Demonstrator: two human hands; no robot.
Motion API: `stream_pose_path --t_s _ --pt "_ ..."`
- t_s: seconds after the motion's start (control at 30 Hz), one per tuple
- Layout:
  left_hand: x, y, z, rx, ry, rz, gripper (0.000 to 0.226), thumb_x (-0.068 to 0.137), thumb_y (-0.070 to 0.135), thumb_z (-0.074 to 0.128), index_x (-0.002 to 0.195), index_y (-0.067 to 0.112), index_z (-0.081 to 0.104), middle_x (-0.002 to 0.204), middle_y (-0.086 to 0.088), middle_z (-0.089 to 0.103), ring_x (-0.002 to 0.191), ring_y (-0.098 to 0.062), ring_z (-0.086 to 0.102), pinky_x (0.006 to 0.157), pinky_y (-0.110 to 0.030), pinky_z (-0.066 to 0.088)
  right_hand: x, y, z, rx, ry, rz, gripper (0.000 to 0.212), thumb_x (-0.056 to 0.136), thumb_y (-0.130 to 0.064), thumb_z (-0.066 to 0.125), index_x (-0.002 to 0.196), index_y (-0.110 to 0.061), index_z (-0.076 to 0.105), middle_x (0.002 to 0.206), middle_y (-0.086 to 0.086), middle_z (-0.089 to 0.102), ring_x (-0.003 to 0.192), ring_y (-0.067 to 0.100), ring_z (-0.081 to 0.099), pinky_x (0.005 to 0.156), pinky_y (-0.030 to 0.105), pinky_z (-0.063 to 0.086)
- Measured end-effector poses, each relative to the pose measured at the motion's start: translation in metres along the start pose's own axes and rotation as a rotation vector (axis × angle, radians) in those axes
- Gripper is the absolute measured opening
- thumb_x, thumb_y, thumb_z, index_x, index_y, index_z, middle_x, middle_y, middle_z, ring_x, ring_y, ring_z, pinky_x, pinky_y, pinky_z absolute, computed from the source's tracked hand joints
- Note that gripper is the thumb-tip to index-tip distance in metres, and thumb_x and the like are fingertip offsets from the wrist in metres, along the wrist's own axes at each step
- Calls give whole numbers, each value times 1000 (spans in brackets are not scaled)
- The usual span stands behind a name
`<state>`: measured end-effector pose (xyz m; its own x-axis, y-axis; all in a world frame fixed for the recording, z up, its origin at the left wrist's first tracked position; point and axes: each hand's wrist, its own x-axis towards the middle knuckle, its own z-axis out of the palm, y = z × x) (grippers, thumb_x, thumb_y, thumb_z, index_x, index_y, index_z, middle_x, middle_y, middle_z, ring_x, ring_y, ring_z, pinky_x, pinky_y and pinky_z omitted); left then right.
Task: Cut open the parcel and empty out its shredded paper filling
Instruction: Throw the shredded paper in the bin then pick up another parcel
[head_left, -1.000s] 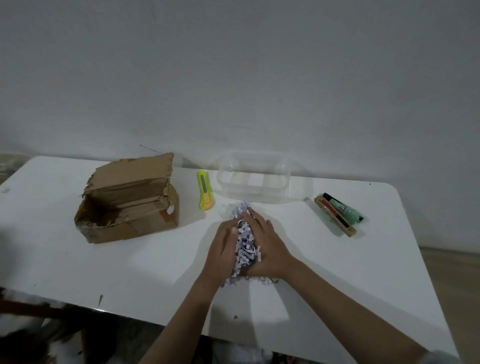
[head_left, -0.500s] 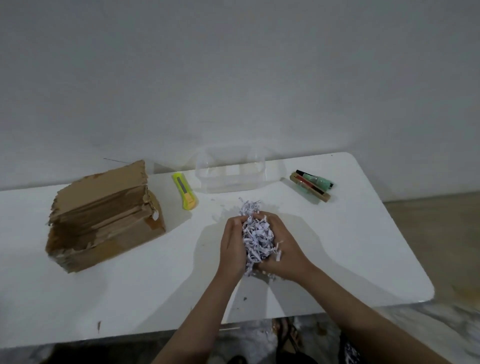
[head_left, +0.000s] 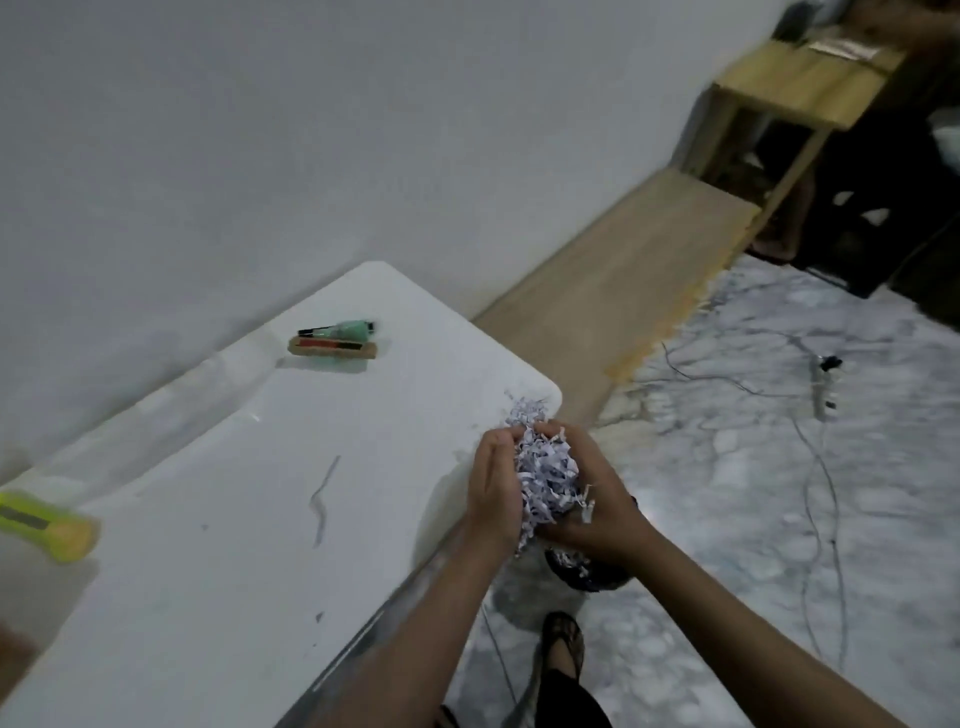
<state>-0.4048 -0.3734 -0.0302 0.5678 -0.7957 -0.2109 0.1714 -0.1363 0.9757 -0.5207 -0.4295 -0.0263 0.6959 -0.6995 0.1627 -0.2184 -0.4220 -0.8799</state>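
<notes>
White and faintly violet, the shredded paper (head_left: 545, 475) sits bunched in a loose wad between the left hand (head_left: 493, 480) and the right hand (head_left: 597, 499), both of which curl around it: the left presses in from the side with fingers wrapped over the top, the right cups it from beneath. This two-handed grip is held just past the corner of the white worktop (head_left: 260, 493), above the marbled floor and over a dark round container (head_left: 584, 569) that shows below the right wrist and seems to have shreds in it, though most of it is hidden. The parcel itself is out of view. The step in hand looks like dumping this handful; to do it well, I would judge it best to bring the wad low and squarely over the container's mouth before loosening the fingers, since the strips are light and several already dangle from the bundle's underside and could drift onto the floor. A yellow utility knife (head_left: 47, 525) lies at the worktop's left edge, and a small green-tipped item on a brown block (head_left: 335, 343) lies near the wall.
</notes>
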Motion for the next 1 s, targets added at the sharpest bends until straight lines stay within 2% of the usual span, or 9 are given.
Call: stream_pose_path --t_s 0.07,0.17,0.4,0.57,0.7,0.8,0.87,0.93,1.0 --pt "1 -9 34 28 -90 -27 30 97 34 35 98 20 62 99 1 65 95 -8 61 90 -33 48 -18 15 -25 -2 56 68 82 66 -26 81 135 -16 39 133 3 47 126 17 48 101 36 44" --pt "7 -28 79 81 -181 -117 45 89 50 36 107 18 64 110 -5 66 106 -19 60 96 -41 46 -36 39 -56 22 120 161 80 64 -34 77 133 -15 41 130 1 48 123 11 49 100 27 42" --pt "43 -111 177 229 -170 -385 27 98 27 39 88 23 64 97 -1 65 96 -20 59 89 -41 46 -58 156 -108 79 103 340 77 65 -38 74 133 -29 37 133 -11 44 126 4 43 102 16 36" --pt "86 -199 224 341 -42 -599 29 96 24 44 83 18 69 92 -3 68 93 -23 62 84 -38 51 -67 291 -99 77 -6 516 78 63 -34 77 132 -22 43 127 0 49 123 14 45 99 36 44" --pt "126 -273 245 455 -58 -717 37 99 32 39 100 12 69 102 -6 67 90 -18 60 76 -31 47 -71 398 -72 21 -120 669 79 56 -44 79 127 -26 47 118 -3 51 115 15 47 91 41 47" --pt "155 -322 251 652 -175 -738 46 100 41 32 126 13 57 132 -10 55 118 -26 52 95 -32 39 -74 468 -62 -31 -181 759 114 45 -62 80 142 -30 28 134 -2 45 125 18 44 98 43 46" --pt "166 -343 251 744 -240 -727 48 100 42 29 136 15 48 142 -8 47 128 -26 43 99 -31 33 -74 499 -64 -85 -223 809 130 44 -66 78 148 -27 11 151 2 30 137 25 31 107 52 35" --pt "172 -356 249 721 -259 -719 48 101 41 29 137 14 46 143 -7 45 131 -25 41 102 -32 31 -75 519 -68 -96 -249 855 129 49 -61 79 149 -27 6 157 4 18 143 27 20 110 59 26" --pt "172 -361 245 669 -276 -727 49 100 43 30 138 15 45 144 -5 44 131 -23 41 106 -33 32 -75 527 -70 -63 -211 879 126 52 -56 81 150 -24 9 157 5 20 143 26 19 112 55 26"
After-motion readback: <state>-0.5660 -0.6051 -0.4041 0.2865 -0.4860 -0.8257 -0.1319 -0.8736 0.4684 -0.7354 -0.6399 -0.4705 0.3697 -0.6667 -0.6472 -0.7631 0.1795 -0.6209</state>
